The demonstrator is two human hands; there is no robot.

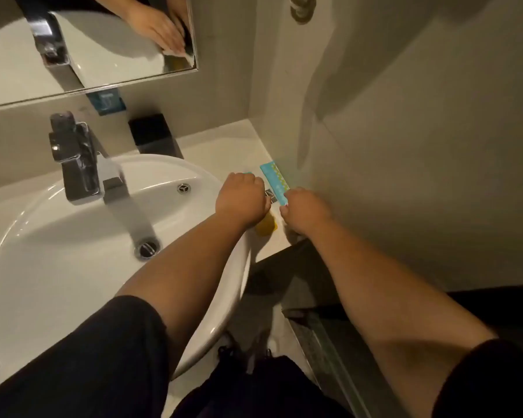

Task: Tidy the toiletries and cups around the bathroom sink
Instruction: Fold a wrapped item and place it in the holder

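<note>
Two bare hands work at the right end of a white bathroom counter [224,140], beside a round white sink [82,254]. The left hand [242,197] is curled nearly closed, knuckles up, just over the sink's right rim; a sliver of teal shows past its knuckles and a yellow object [266,227] lies on the counter under its wrist, but what the fingers grip, if anything, cannot be told. The right hand [305,210] is likewise curled narrow, its fingertips at the near end of a teal patterned packet [275,181] that lies flat along the wall edge of the counter; it appears to pinch the packet's corner. A small grey item [271,195] sits between the two hands. A chrome faucet [79,164] stands behind the sink, and a black square cup [155,134] rests on the counter near the back wall. A mirror [88,40] above reflects a hand and the basin. Grey walls close the corner; dark sleeves cover both upper arms.
</note>
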